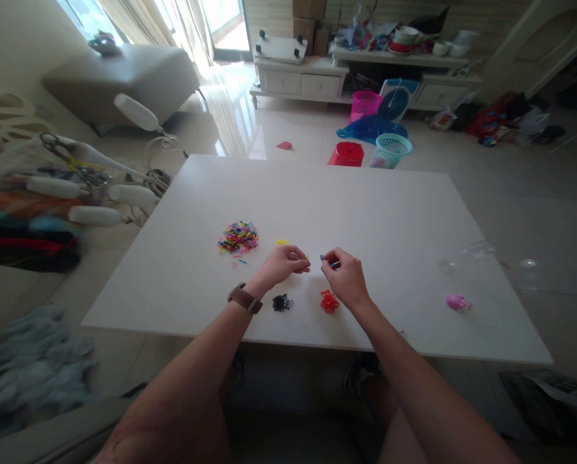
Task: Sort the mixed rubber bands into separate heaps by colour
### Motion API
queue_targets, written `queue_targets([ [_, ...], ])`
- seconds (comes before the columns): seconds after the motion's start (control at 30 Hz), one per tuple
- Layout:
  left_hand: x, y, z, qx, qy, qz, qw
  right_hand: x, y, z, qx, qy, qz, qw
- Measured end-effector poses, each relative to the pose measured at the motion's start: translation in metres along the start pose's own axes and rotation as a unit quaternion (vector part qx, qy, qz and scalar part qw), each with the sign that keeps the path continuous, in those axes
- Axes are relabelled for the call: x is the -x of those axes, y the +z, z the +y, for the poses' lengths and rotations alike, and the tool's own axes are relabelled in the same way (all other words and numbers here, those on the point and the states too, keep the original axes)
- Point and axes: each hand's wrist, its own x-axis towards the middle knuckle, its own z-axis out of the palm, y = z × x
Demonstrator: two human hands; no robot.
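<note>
My left hand (288,261), with a brown-strapped watch (245,298) on its wrist, is closed in a pinch above the white table (366,206). A speck of yellow shows at its fingertips, too small to name. Just to the right, my right hand (345,276) pinches a small blue rubber band (322,258) whose loop sticks up. Beyond my left hand lies a little yellow pile (281,243), partly covered. Nearer me are a heap of black bands (282,303) and a heap of red bands (330,301). A mixed multicoloured pile of bands (240,238) lies to the left.
A pink-purple small object (457,302) sits at the table's right. Past the far edge stand a red stool (347,154) and a light-blue basket (389,149). A lamp with white shades (136,113) rises by the left edge. A white cabinet (298,80) lines the wall.
</note>
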Motion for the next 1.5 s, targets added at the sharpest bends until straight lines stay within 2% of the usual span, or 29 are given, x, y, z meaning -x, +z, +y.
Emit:
queue_targets([
  [0.07,-0.005,-0.014,0.000,-0.110,0.018,0.095,0.989,-0.001,-0.004,0.000,-0.002,0.013,0.005,1.000],
  [0.17,-0.015,-0.036,-0.002,-0.277,0.050,0.225,0.933,-0.001,-0.008,0.001,-0.002,0.020,0.000,1.000],
  [0.27,-0.025,-0.046,-0.008,-0.334,0.051,0.260,0.904,0.000,-0.010,0.003,0.002,0.019,-0.012,1.000],
  [0.47,-0.036,-0.033,-0.013,-0.364,0.066,0.254,0.894,-0.004,-0.014,0.013,0.006,0.028,-0.025,0.999],
  [0.6,-0.034,-0.030,-0.007,-0.382,0.065,0.255,0.886,-0.008,-0.024,0.031,0.074,0.025,-0.040,0.996],
  [0.8,-0.026,-0.037,-0.004,-0.395,0.060,0.254,0.881,-0.011,-0.027,0.056,0.167,0.037,-0.084,0.982],
  [0.97,-0.015,-0.050,0.003,-0.396,0.055,0.257,0.880,-0.012,-0.015,0.059,0.202,0.044,-0.119,0.971],
  [1.07,-0.009,-0.058,0.005,-0.416,0.056,0.243,0.874,-0.015,-0.013,0.059,0.213,0.054,-0.118,0.968],
  [1.17,-0.005,-0.059,-0.002,-0.446,0.105,0.195,0.867,-0.019,-0.016,0.053,0.191,0.049,-0.088,0.976],
  [1.27,-0.003,-0.050,-0.015,-0.492,0.158,0.127,0.847,-0.022,-0.020,0.036,0.097,0.027,0.038,0.994],
  [1.33,-0.004,-0.041,-0.022,-0.521,0.152,0.090,0.835,-0.023,-0.020,0.025,0.043,0.018,0.110,0.993],
  [1.4,-0.007,-0.033,-0.029,-0.539,0.130,0.084,0.828,-0.022,-0.018,0.017,0.016,0.018,0.111,0.994],
  [1.5,-0.015,-0.024,-0.034,-0.547,0.125,0.088,0.823,-0.020,-0.013,0.015,0.007,0.021,0.073,0.997],
])
